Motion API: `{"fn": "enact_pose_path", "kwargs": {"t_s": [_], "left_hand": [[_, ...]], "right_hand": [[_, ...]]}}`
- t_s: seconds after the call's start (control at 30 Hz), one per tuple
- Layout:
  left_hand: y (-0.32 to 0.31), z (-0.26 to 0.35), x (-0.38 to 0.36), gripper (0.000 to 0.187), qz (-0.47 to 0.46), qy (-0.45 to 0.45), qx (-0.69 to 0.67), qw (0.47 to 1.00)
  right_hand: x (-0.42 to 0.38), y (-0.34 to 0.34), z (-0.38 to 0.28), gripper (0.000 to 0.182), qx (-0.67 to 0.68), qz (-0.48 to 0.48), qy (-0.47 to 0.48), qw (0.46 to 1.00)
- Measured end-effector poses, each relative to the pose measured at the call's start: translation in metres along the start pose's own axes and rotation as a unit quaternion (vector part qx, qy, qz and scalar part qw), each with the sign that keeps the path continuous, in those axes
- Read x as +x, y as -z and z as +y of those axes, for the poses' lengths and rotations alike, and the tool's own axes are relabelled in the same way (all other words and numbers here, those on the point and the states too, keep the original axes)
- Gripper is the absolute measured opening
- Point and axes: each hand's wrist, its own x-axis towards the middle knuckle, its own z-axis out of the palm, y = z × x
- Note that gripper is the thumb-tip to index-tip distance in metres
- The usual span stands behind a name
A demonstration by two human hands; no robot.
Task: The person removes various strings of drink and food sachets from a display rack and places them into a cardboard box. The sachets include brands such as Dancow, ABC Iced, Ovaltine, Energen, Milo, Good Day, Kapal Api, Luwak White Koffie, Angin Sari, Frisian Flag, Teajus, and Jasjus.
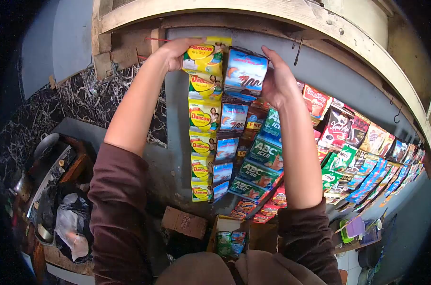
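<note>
My left hand (175,51) is closed on the top of a hanging strip of yellow Dancow sachets (203,117), its fingers partly behind the upper packet. Beside it, my right hand (278,81) holds the top of a strip of blue-and-white sachets (245,71). The thumb of that hand points up, and its other fingers are mostly hidden behind the packets. Both strips hang down side by side against the grey wall, below a wooden beam. Just right of them are brown sachets (254,122) and green ABC Iced sachets (262,153).
Metal hooks (298,51) hang from the wooden beam (225,10). More sachet strips, including green Milo (341,159), line the wall to the right. Below stand a cardboard box (184,222) and an open box (220,223) with sachets. A pan (47,142) lies at left.
</note>
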Motion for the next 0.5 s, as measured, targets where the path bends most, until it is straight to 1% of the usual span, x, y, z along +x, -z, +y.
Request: {"fn": "enact_pose_path", "kwargs": {"t_s": [0.03,0.07,0.1,0.13,0.17,0.23,0.27,0.3,0.33,0.37,0.4,0.43,0.47,0.5], "left_hand": [[-0.001,0.003,0.002,0.03,-0.002,0.002,0.0,1.0],[-0.008,0.01,-0.003,0.027,0.022,-0.076,-0.004,0.997],[-0.011,0.013,-0.004,0.025,0.047,-0.156,-0.007,0.987],[-0.011,0.013,0.0,0.026,0.048,-0.191,-0.001,0.98],[-0.011,0.014,0.004,0.026,0.048,-0.193,0.0,0.98],[-0.01,0.015,0.007,0.027,0.059,-0.307,0.001,0.95],[-0.008,0.014,0.006,0.027,0.059,-0.308,0.001,0.95],[-0.003,0.012,0.002,0.028,0.026,-0.327,-0.028,0.944],[0.002,0.01,-0.001,0.03,-0.008,-0.346,-0.057,0.937],[0.007,0.011,-0.007,0.03,-0.009,-0.345,-0.058,0.937],[0.013,0.014,-0.015,0.032,-0.09,-0.217,-0.105,0.966],[0.017,0.016,-0.021,0.034,-0.167,-0.085,-0.15,0.971],[0.008,0.011,-0.028,0.036,-0.091,-0.043,-0.102,0.99],[0.009,0.0,-0.02,0.032,-0.016,-0.037,-0.036,0.999]], "right_hand": [[0.003,-0.001,-0.004,0.028,-0.011,-0.027,-0.077,0.997],[0.011,0.003,-0.008,0.027,-0.119,-0.029,-0.15,0.981],[0.02,0.004,-0.009,0.024,-0.169,-0.066,-0.182,0.966],[0.03,0.003,-0.011,0.021,-0.174,-0.054,-0.16,0.97],[0.038,-0.003,-0.012,0.018,-0.18,-0.042,-0.137,0.973],[0.053,-0.013,-0.015,0.018,-0.208,-0.008,0.0,0.978],[0.057,-0.015,-0.016,0.021,-0.282,0.019,0.136,0.95],[0.056,-0.013,-0.014,0.021,-0.282,0.019,0.136,0.949],[0.054,-0.009,-0.011,0.022,-0.295,0.014,0.212,0.932],[0.052,-0.003,-0.006,0.024,-0.307,0.01,0.285,0.908],[0.049,0.001,0.001,0.029,-0.279,-0.024,0.324,0.904],[0.043,0.009,0.006,0.032,-0.273,-0.016,0.307,0.912],[0.037,0.011,0.009,0.036,-0.2,-0.043,0.276,0.939],[0.03,0.012,0.01,0.039,-0.124,-0.07,0.241,0.96]]}}
